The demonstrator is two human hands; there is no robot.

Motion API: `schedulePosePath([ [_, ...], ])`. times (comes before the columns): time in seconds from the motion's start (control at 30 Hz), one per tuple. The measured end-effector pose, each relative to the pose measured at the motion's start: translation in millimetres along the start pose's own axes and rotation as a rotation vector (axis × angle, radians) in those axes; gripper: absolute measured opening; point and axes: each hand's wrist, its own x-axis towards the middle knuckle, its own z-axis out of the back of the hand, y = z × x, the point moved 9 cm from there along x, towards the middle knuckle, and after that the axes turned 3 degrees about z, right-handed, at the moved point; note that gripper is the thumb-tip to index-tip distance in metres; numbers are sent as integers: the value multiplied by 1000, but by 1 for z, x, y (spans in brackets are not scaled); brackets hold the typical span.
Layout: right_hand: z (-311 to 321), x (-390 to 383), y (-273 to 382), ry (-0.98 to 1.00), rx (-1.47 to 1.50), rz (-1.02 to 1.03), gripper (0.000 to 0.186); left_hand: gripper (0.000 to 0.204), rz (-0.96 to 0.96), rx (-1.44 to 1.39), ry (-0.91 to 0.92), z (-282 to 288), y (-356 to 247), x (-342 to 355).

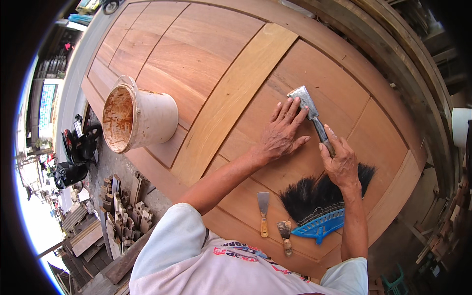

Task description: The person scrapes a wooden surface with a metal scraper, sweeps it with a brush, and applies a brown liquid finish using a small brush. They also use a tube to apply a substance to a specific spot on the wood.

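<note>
My right hand (339, 162) grips a metal scraper (302, 98) by its dark handle, its wide pale-smeared blade pointing up over the wooden door panel (327, 66). My left hand (282, 132) lies with fingers spread on the panel, fingertips at the blade's left side. Below my hands rest a putty knife (263, 209) with a wooden handle, a second, dirtier scraper (285, 236) and a blue broom head (317, 223) with black bristles, partly behind my right forearm. At the left a white bucket (160, 118), smeared brown inside, stands on the wood.
Long boards (418, 83) line the right side beside a white cylinder (462, 128). At lower left lie stacked wood offcuts (125, 214) on concrete (113, 172). A dark motorbike (76, 152) stands further left. A green plastic chair (393, 278) shows at bottom right.
</note>
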Motion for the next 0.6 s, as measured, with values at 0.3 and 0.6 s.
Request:
schedulePosePath([
  [0.3, -10, 17, 6, -22, -23, 17, 52, 99, 24, -59, -51, 6, 23, 4],
  [0.6, -9, 19, -1, -50, 14, 50, 54, 98, 1, -89, -74, 11, 23, 5],
])
